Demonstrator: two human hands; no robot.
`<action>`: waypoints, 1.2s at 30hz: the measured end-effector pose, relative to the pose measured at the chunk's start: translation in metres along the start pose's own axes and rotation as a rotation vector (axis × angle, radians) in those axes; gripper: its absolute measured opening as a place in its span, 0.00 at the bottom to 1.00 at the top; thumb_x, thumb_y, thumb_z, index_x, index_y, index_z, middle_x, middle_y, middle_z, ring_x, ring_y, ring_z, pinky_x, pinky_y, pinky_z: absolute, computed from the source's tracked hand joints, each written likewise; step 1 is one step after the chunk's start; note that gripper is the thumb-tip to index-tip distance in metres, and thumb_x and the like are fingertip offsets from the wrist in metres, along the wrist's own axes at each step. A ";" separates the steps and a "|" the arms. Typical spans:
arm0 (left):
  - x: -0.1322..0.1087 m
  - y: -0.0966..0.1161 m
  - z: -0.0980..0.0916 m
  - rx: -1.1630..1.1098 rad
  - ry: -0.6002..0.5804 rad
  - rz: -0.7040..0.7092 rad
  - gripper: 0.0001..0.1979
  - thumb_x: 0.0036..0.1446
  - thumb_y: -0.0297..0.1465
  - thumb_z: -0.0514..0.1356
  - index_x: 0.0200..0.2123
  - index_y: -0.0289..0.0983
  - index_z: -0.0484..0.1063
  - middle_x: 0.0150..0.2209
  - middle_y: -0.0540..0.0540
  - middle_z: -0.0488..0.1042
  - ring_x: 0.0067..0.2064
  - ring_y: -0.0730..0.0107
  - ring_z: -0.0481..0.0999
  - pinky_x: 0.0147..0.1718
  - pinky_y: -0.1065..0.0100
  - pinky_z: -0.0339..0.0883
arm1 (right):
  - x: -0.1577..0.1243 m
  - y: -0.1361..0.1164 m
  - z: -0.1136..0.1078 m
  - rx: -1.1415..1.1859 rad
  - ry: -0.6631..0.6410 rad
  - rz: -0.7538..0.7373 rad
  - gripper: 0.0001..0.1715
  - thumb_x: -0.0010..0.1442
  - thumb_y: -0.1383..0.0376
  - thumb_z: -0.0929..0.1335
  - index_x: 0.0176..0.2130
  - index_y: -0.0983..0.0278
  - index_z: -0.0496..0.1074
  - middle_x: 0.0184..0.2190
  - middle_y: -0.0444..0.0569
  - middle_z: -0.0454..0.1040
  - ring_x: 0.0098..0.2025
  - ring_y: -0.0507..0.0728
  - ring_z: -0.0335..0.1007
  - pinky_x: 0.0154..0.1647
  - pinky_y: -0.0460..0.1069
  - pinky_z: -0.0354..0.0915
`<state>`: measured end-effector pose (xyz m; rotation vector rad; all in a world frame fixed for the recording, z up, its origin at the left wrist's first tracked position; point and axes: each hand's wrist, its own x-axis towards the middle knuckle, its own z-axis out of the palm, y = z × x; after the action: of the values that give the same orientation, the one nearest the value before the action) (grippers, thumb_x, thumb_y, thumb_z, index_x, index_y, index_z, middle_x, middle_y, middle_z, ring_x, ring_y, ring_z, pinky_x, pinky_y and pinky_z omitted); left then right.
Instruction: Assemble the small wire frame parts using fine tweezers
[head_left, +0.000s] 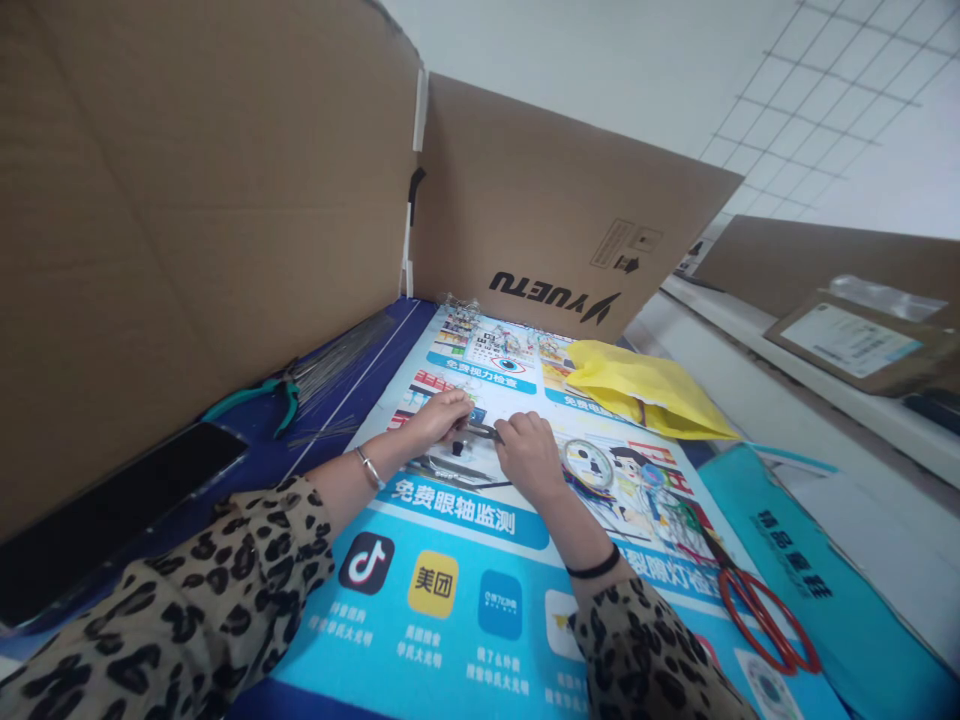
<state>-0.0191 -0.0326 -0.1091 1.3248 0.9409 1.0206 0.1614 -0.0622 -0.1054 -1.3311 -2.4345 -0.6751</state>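
Over a printed poster mat (450, 620), my left hand (444, 415) has its fingers pinched together; whatever lies in them is too small to make out. My right hand (529, 455) is closed on a slim dark metal tool (482, 430) that points toward the left fingertips. Its exact kind cannot be told. Just below the hands, a long thin metal tool (457, 470) lies on the mat. To the right of my right hand rests a round coil (587, 465) with thin coloured strands along its edge.
Teal-handled pliers (289, 400) and thin wires (345, 355) lie at left, near a dark flat slab (127, 520). Red-handled scissors (772, 620) and a yellow bag (645, 390) are at right. Cardboard walls (540, 190) stand at the left and back.
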 end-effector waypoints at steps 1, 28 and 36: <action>0.000 0.001 0.000 0.000 0.000 -0.005 0.10 0.52 0.34 0.53 0.22 0.36 0.59 0.15 0.55 0.61 0.11 0.83 0.54 0.09 0.77 0.43 | 0.000 0.000 0.000 -0.003 0.002 -0.004 0.07 0.55 0.65 0.64 0.36 0.63 0.69 0.31 0.50 0.64 0.38 0.58 0.53 0.38 0.51 0.47; 0.000 0.001 0.001 -0.009 0.002 -0.069 0.09 0.52 0.33 0.53 0.23 0.36 0.60 0.15 0.55 0.60 0.13 0.83 0.55 0.10 0.78 0.46 | -0.001 0.000 0.003 -0.018 0.029 0.009 0.06 0.55 0.65 0.64 0.34 0.63 0.69 0.30 0.50 0.64 0.37 0.58 0.53 0.36 0.51 0.47; 0.000 0.001 0.001 -0.035 0.034 -0.054 0.11 0.50 0.33 0.55 0.21 0.35 0.61 0.16 0.53 0.62 0.14 0.82 0.59 0.10 0.77 0.49 | -0.001 0.000 0.003 -0.004 0.020 0.018 0.07 0.55 0.65 0.64 0.36 0.63 0.69 0.30 0.50 0.64 0.38 0.58 0.53 0.37 0.51 0.47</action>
<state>-0.0183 -0.0323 -0.1077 1.2497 0.9757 1.0163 0.1618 -0.0613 -0.1081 -1.3389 -2.4039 -0.6857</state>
